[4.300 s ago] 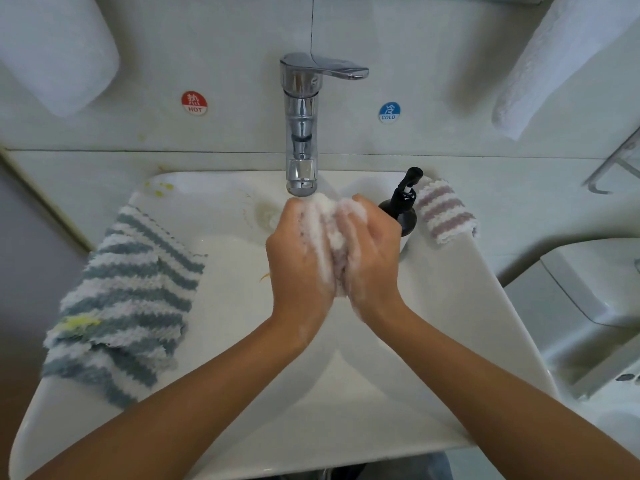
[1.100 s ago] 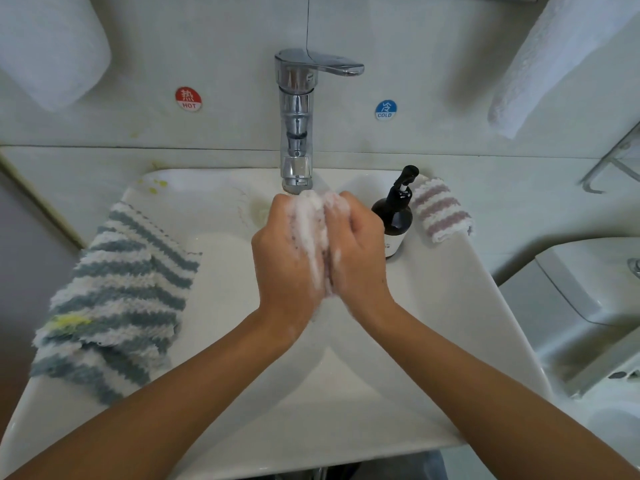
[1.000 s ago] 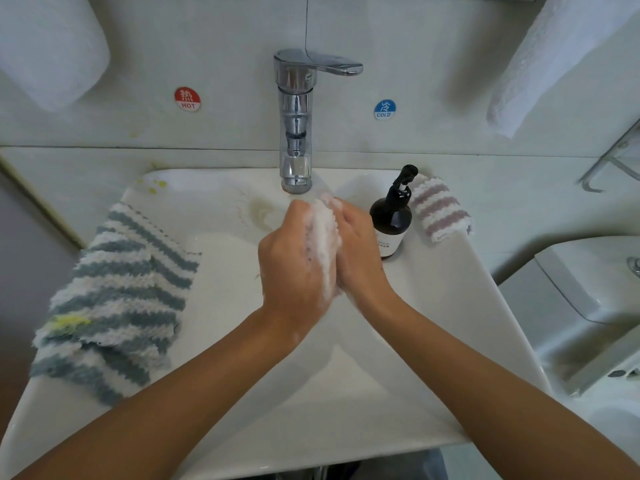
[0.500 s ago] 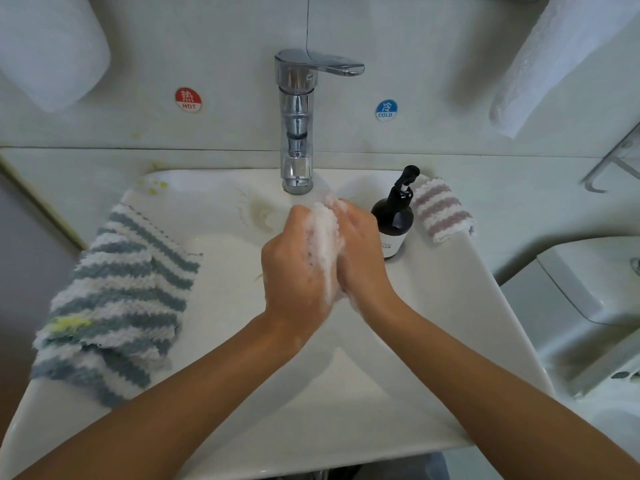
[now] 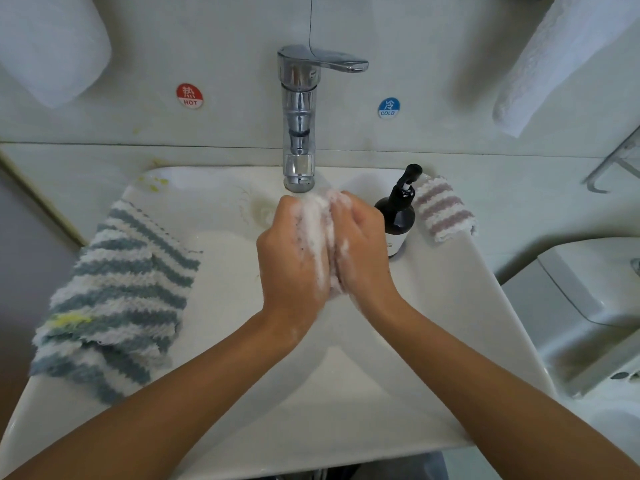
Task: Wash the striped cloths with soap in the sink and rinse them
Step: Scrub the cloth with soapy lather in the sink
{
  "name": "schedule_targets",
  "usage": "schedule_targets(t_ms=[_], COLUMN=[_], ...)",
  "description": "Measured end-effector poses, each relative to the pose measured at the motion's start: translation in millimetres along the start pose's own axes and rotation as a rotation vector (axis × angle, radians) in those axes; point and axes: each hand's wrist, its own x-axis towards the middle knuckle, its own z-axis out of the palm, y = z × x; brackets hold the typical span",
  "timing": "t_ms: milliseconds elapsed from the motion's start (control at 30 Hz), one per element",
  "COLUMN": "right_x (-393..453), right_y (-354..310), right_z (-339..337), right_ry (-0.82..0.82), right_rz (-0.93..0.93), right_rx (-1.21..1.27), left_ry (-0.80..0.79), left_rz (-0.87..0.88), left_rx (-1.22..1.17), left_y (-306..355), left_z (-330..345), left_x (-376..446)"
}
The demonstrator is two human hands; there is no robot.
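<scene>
White sink [image 5: 450,341] under chrome faucet [image 5: 299,116]. Left hand [image 5: 291,258] and right hand [image 5: 363,251] both clench 1 soapy cloth [image 5: 320,233] over basin. Blue-striped cloth [image 5: 114,292] on left rim, pink-striped cloth [image 5: 441,209] beside soap bottle [image 5: 398,216].

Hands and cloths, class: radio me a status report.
Both hands, left and right, grip soapy cloth under faucet. Blue-striped cloth waits on sink rim. Nothing obstructing.

A red HOT sticker [image 5: 189,95] and a blue COLD sticker [image 5: 388,108] are on the wall. A white towel [image 5: 557,60] hangs at the top right. Maybe a paper roll [image 5: 52,46] at top left
</scene>
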Motion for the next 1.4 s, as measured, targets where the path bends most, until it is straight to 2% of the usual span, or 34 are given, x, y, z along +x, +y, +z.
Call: schedule_targets(t_ms=[100, 200, 267, 333, 400, 467, 600, 733, 900, 1133, 1400], right_x=[3, -7, -13, -14, -13, -9, -5, -5, 0, -1, 3], right_y=[3, 3, 2, 4, 5, 6, 2, -8, -17, -18, -11], right_z=[0, 1, 3, 4, 5, 4, 0, -3, -11, -11, -12], right_ry=[-0.008, 0.024, 0.034, 0.057, 0.102, 0.128, 0.118, 0.194, 0.29, 0.267, 0.165], right_rz=[0.002, -0.202, -0.375, -0.452, -0.364, -0.199, -0.104, -0.134, -0.162, -0.277, -0.372], right_rx=[-0.086, -0.109, -0.115, -0.153, -0.154, -0.114, -0.048, 0.071, 0.204, 0.116, 0.039], left_ry=[0.0, 0.012, -0.028, -0.043, -0.032, -0.026, -0.045, -0.066, -0.142, -0.107, -0.129], left_rz=[0.013, -0.127, -0.124, -0.127, -0.149, -0.206, -0.074, 0.078, 0.116, 0.275, 0.313], left_rx=[0.006, -0.128, -0.129, -0.118, -0.164, -0.213, -0.1, 0.003, 0.163, 0.342, 0.429], left_y=[0, 4, 2, 2, 5, 11, 10, 10, 16, 13, 15], left_z=[1, 1, 0, -2, 0, 3, 3, -2, -1, -5, -12], left_x=[0, 7, 9, 9, 5, 0, 0, 2, -1, 7, 17])
